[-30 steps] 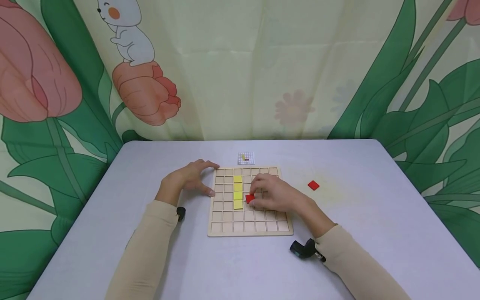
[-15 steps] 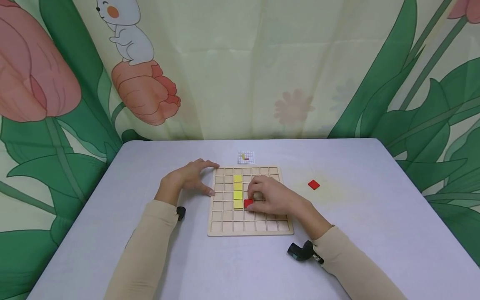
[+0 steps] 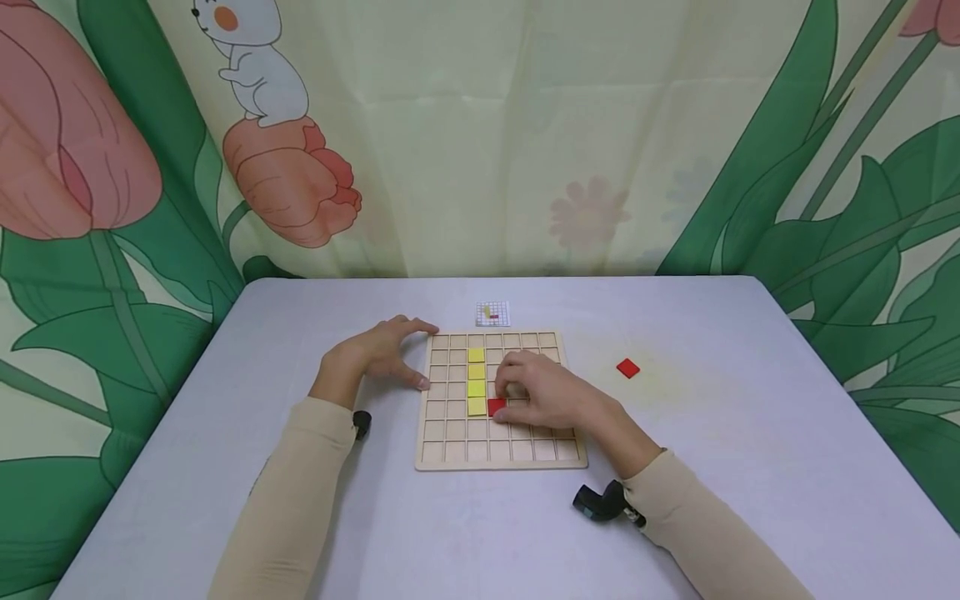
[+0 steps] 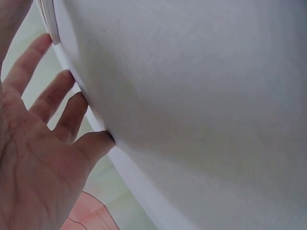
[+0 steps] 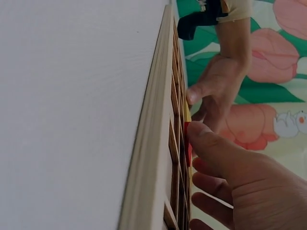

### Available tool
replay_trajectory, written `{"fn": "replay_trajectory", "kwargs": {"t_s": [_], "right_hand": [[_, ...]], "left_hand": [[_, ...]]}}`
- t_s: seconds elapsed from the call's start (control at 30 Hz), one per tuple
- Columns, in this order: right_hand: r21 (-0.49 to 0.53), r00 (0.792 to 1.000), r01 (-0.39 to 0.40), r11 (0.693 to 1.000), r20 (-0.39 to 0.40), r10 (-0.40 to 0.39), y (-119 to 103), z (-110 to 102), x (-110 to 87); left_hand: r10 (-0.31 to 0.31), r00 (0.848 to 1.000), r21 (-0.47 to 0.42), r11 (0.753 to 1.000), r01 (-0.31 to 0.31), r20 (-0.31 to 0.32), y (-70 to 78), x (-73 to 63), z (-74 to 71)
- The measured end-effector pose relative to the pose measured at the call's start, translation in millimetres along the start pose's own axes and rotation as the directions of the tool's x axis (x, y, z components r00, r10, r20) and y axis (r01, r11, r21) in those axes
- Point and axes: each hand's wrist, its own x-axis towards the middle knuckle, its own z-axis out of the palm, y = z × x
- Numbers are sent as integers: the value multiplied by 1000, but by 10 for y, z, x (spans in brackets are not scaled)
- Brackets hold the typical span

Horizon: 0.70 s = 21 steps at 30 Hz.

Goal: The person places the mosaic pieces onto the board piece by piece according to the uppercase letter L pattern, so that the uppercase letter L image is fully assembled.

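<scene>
A wooden grid board (image 3: 454, 452) lies on the table, with several yellow square tiles (image 3: 476, 388) lined up in one column of its cells. My right hand (image 3: 546, 393) pinches a red square tile (image 3: 496, 407) between thumb and fingers, at the cell just right of the nearest yellow one. In the right wrist view the thumb (image 5: 204, 134) presses against the red tile's edge at the grid surface. My left hand (image 3: 381, 354) is spread at the board's left side, its thumb by the left edge and a fingertip at the far left corner.
Another red tile (image 3: 627, 367) lies on the white table (image 3: 712, 400) to the right of the board. Behind the board is a small card (image 3: 492, 314) printed with a coloured grid pattern. A patterned curtain (image 3: 465, 150) hangs beyond the table's far edge.
My right hand has brought the red tile slightly nearer and left, where it now sits level beside the nearest yellow tile. During the last half second it barely moves. The left hand stays put.
</scene>
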Motion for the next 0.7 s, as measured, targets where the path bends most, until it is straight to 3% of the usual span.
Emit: {"fn": "replay_trajectory", "kwargs": {"t_s": [0.23, 0.7], "right_hand": [[3, 997, -73, 997, 10, 73, 72, -102, -80], [-15, 989, -123, 992, -80, 121, 285, -257, -344]], "left_hand": [[-10, 1000, 3, 1000, 10, 0, 17, 8, 1], [-7, 1000, 7, 1000, 7, -6, 27, 1, -4]]}}
